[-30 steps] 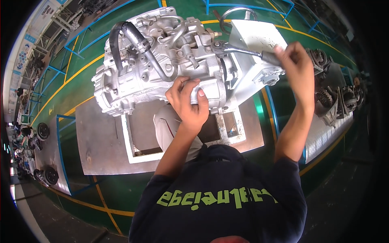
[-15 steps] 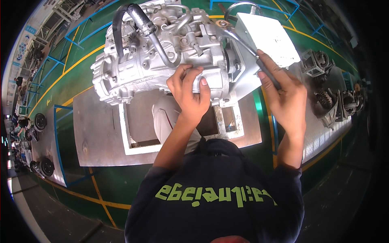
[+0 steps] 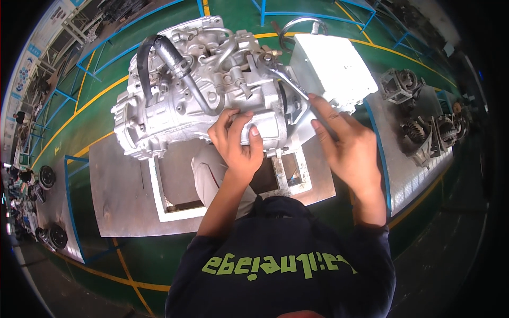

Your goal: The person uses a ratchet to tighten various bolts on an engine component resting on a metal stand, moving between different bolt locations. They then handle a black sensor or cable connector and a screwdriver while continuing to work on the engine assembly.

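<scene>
A silver-grey gearbox (image 3: 175, 111) with cast housings, pipes and a black hose (image 3: 143, 69) stands on a bench frame in front of me. My right hand (image 3: 347, 146) is closed around the dark handle of a ratchet wrench (image 3: 290, 80). The wrench's head reaches the gearbox's upper right side; what it sits on is hard to make out. My left hand (image 3: 238, 143) rests against the near face of the housing, fingers bent and apart, thumb spread, holding nothing.
A bright white box (image 3: 334, 69) adjoins the gearbox on the right, with a metal ring (image 3: 305, 22) behind it. Below lies a metal bench plate (image 3: 119, 185) with a white frame (image 3: 183, 214). Gear parts (image 3: 416, 132) lie on another bench at right; blue rails (image 3: 318, 15) stand beyond.
The whole view has shifted, so the gearbox and both hands appear lower and slightly further left. My right hand keeps its grip on the ratchet wrench, and my left hand stays against the housing.
</scene>
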A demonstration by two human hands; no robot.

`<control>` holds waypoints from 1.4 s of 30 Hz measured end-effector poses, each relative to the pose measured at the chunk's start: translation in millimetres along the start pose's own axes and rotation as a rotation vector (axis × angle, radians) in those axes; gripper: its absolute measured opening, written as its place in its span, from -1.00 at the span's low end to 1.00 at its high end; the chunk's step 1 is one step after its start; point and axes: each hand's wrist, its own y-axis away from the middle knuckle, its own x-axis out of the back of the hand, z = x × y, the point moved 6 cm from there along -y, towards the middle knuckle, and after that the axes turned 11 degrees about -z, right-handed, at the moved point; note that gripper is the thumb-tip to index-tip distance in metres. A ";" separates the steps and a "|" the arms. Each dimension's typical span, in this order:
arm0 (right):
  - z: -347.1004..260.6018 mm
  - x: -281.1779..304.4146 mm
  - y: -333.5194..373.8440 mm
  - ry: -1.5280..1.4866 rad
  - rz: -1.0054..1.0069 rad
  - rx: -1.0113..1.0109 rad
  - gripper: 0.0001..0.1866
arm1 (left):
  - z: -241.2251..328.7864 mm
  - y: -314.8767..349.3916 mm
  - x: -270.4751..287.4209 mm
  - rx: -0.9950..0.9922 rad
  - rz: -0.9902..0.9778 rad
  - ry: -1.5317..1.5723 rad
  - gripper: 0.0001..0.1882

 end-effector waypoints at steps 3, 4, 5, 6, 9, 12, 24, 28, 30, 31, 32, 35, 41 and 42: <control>-5.1 -14.9 5.3 0.063 0.094 0.086 -0.48 | -1.5 -1.1 1.3 0.039 -0.011 0.006 -0.75; -12.3 -15.9 8.6 0.084 0.075 0.069 -0.46 | -0.1 -2.0 1.8 0.034 -0.006 0.016 -0.75; -20.2 -17.1 11.5 0.122 0.069 0.054 -0.45 | 0.5 -2.6 0.9 0.036 -0.008 0.014 -0.75; -26.4 -17.6 13.3 0.160 0.064 0.040 -0.43 | 1.1 -3.2 1.2 0.036 -0.009 0.010 -0.75; -26.7 -9.4 8.1 0.170 0.081 0.064 -0.43 | -3.2 -0.8 4.8 0.046 0.001 0.012 -0.72; 19.0 3.6 -14.0 0.020 0.106 0.176 -0.52 | -3.2 3.0 6.4 0.072 0.000 0.014 -0.73; 42.0 -3.8 -7.2 0.175 0.181 0.093 -0.64 | 2.4 3.8 6.6 0.042 -0.025 0.022 -0.74; 44.6 1.7 0.0 -0.077 0.292 0.039 -0.64 | 7.1 -2.2 10.1 0.063 -0.022 0.043 -0.76; 38.6 4.6 1.6 -0.139 0.297 0.057 -0.64 | 16.6 -4.6 14.4 0.060 -0.010 0.017 -0.78; 34.2 4.3 -0.8 -0.198 0.317 0.084 -0.64 | 20.0 -8.5 19.1 0.044 0.016 -0.012 -0.80; 30.6 6.2 0.8 -0.210 0.321 0.083 -0.64 | 26.5 -15.2 26.5 0.038 0.010 -0.022 -0.80; 21.1 5.0 -0.2 -0.193 0.305 0.113 -0.65 | 58.7 -53.7 51.1 -0.192 -0.025 0.077 -0.65; 13.0 -13.8 -3.1 -0.103 0.217 0.066 -0.67 | 55.7 -139.2 34.1 -0.066 -0.385 0.102 -0.63; 8.4 -13.2 -1.6 -0.072 0.238 0.070 -0.66 | 54.2 -146.6 25.1 -0.057 -0.547 -0.001 -0.64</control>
